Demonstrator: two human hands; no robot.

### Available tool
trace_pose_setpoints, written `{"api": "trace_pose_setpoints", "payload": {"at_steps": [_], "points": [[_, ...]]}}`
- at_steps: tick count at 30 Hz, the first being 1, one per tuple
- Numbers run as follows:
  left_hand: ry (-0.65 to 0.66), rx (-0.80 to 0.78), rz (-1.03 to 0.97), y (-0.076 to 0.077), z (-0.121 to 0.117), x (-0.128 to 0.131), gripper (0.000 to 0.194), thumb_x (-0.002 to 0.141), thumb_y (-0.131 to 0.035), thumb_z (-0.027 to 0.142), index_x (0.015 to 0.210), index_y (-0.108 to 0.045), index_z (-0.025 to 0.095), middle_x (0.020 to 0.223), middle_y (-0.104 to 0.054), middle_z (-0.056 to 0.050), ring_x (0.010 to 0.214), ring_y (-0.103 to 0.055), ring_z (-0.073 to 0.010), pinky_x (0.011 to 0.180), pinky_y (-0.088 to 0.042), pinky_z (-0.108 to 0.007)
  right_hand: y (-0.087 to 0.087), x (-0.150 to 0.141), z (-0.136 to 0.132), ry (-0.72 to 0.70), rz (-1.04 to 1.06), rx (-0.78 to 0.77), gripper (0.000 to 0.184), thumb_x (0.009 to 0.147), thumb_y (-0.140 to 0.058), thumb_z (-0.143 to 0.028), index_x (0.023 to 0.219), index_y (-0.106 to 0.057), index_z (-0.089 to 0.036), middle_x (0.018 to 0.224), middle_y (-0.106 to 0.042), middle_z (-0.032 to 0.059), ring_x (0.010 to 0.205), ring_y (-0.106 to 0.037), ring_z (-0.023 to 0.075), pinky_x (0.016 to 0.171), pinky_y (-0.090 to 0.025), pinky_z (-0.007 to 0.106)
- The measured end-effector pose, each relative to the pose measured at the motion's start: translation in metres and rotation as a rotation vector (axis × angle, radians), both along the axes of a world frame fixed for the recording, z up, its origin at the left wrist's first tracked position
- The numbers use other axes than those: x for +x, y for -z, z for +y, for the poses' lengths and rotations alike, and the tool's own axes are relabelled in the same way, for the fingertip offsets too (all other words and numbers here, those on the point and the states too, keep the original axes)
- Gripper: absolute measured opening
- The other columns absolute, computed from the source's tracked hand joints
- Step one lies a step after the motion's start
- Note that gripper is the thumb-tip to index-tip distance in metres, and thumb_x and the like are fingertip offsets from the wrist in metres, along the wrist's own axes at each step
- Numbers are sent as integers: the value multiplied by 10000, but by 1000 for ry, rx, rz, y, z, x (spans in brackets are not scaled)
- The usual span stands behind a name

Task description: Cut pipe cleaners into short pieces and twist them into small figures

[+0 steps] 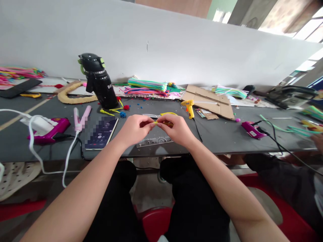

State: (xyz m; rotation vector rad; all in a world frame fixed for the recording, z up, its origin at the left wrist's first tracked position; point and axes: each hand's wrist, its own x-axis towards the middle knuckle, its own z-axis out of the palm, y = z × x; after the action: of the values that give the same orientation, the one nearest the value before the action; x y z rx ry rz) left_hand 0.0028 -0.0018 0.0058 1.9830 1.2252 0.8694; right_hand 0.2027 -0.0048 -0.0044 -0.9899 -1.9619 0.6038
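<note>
My left hand [137, 129] and my right hand [175, 129] meet over the table's front part, thumbs and forefingers pinched together. Between the fingertips is a small bit of yellow pipe cleaner [156, 123], mostly hidden by the fingers. A yellow strand [168, 113] curves up behind my right hand; whether it is the same piece I cannot tell. Under both hands lies a clear ruler [155, 141] with cut-out shapes. What looks like a pair of metal scissors or tweezers [150, 115] is partly covered behind the hands.
To the left are a phone [102, 133], a pink hair iron [80, 121], a magenta power strip [54, 131] and a black bottle [101, 82]. A yellow glue gun [189, 108] stands near cardboard [209, 99]. Pipe cleaner bundles [147, 84] lie behind. Another person's hand [318, 139] shows at far right.
</note>
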Motion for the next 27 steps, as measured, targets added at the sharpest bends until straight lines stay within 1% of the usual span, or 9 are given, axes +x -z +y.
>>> {"api": "trace_pose_setpoints", "payload": {"at_steps": [2, 5, 8, 11, 15, 21, 27], "points": [[0, -99, -78, -2, 0, 1, 224, 830, -674, 361, 826, -747, 149, 691, -666, -34, 593, -559, -134, 579, -426, -261, -1, 1, -1, -7, -66, 80, 118, 938, -610, -243, 935, -711, -181, 916, -719, 55, 805, -626, 158, 741, -478, 288], [2, -286, -274, -6, 0, 3, 199, 782, -715, 327, 737, -731, 134, 647, -630, -33, 554, -519, -111, 547, -413, -251, -2, 3, -2, -30, -141, 206, 157, 971, -555, -213, 976, -710, -188, 943, -717, 67, 852, -627, 170, 777, -477, 300], [-6, -501, -464, -10, 0, 2, 179, 729, -753, 278, 662, -707, 118, 610, -584, -31, 513, -470, -82, 482, -353, -224, -4, 5, -2, -65, -180, 321, 197, 1001, -521, -241, 1030, -712, -202, 996, -723, 81, 913, -631, 184, 815, -486, 313], [7, -666, -579, -10, 1, 0, 165, 704, -786, 251, 670, -710, 109, 631, -569, -34, 512, -448, -58, 449, -302, -193, -5, 8, -2, -75, -235, 400, 247, 1024, -487, -281, 1079, -719, -215, 1046, -728, 88, 941, -629, 192, 849, -494, 329], [-9, -774, -671, -10, 2, 0, 122, 692, -778, 196, 664, -705, 103, 648, -570, -48, 521, -431, -53, 420, -272, -171, -8, 10, -3, -80, -352, 416, 299, 1037, -449, -295, 1134, -726, -238, 1077, -737, 84, 972, -627, 210, 888, -494, 363], [-31, -875, -711, -10, 1, 2, 144, 733, -724, 163, 611, -690, 95, 581, -505, -27, 484, -367, -33, 381, -262, -129, -8, 9, -4, -89, -417, 439, 321, 1038, -431, -271, 1145, -733, -256, 1073, -744, 75, 963, -620, 213, 879, -490, 366], [-50, -969, -803, -10, 0, -1, 138, 753, -672, 127, 625, -702, 85, 595, -492, -26, 486, -388, -25, 378, -285, -100, -7, 2, -3, -54, -472, 518, 344, 1036, -399, -232, 1119, -733, -213, 1004, -733, 100, 921, -614, 211, 831, -486, 353]]}}
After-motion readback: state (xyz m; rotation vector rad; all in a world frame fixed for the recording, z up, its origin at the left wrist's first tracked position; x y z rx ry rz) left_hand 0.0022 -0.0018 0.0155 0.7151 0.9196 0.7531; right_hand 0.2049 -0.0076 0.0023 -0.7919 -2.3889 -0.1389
